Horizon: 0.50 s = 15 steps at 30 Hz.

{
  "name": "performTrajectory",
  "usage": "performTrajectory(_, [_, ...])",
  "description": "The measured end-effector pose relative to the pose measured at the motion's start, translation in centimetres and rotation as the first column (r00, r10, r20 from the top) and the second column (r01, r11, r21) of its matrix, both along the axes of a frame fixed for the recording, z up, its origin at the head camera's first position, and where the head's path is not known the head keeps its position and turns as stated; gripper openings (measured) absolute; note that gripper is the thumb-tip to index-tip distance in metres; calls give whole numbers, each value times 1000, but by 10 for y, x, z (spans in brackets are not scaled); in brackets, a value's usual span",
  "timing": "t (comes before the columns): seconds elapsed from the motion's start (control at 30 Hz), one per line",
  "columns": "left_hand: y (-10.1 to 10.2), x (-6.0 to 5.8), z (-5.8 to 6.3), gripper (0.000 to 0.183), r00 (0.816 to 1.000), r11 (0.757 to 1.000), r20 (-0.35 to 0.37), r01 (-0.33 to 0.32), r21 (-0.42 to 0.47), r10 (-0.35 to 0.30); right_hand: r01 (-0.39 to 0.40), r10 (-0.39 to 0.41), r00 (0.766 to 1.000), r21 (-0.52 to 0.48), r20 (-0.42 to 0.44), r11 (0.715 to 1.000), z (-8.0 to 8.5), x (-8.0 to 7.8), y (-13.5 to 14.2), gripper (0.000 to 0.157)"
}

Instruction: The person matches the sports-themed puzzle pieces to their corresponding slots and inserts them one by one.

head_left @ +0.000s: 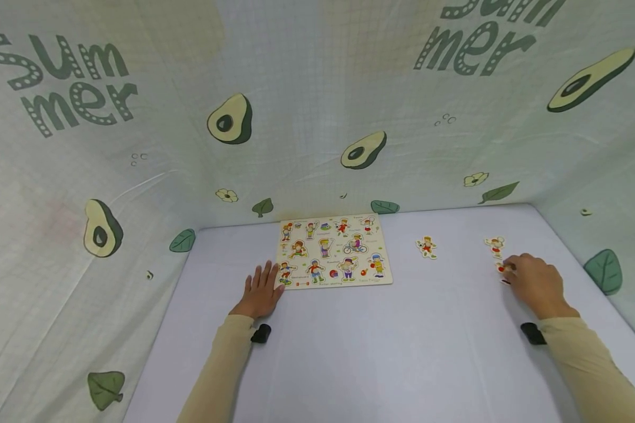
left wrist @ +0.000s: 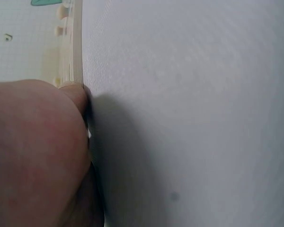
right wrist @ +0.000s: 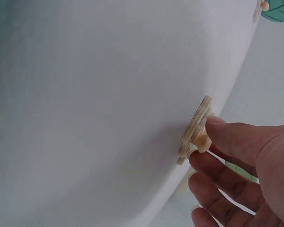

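A wooden peg puzzle board point(head_left: 333, 251) printed with children playing sports lies flat at the table's back. At its left edge rests my left hand point(head_left: 259, 294), fingers straight and spread, thumb along the board's front corner. Seen from the left wrist, the thumb touches the edge of the board point(left wrist: 77, 42). At the right side of the table, my right hand point(head_left: 537, 285) pinches a puzzle piece point(right wrist: 195, 128) by its small wooden knob between thumb and index finger. In the head view the fingers partly cover this piece.
Another puzzle piece point(head_left: 494, 247) lies just beyond my right hand. A footballer piece point(head_left: 427, 247) lies between there and the board. White cloth covers the table point(head_left: 376, 352). A curtain point(head_left: 296, 88) with avocado prints hangs behind and at both sides.
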<state>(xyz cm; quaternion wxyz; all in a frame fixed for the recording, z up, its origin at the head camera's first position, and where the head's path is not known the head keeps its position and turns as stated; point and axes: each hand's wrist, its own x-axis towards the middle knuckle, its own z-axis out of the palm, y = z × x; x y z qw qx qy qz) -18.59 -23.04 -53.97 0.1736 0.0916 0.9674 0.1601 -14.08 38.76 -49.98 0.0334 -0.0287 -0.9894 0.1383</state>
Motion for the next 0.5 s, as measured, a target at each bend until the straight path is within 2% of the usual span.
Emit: performTrajectory(0.5, [0,0,-1,71,1000,1000,-9,4,-16,-4,23,-22,998,-14,52,1000,1,-5,4,18])
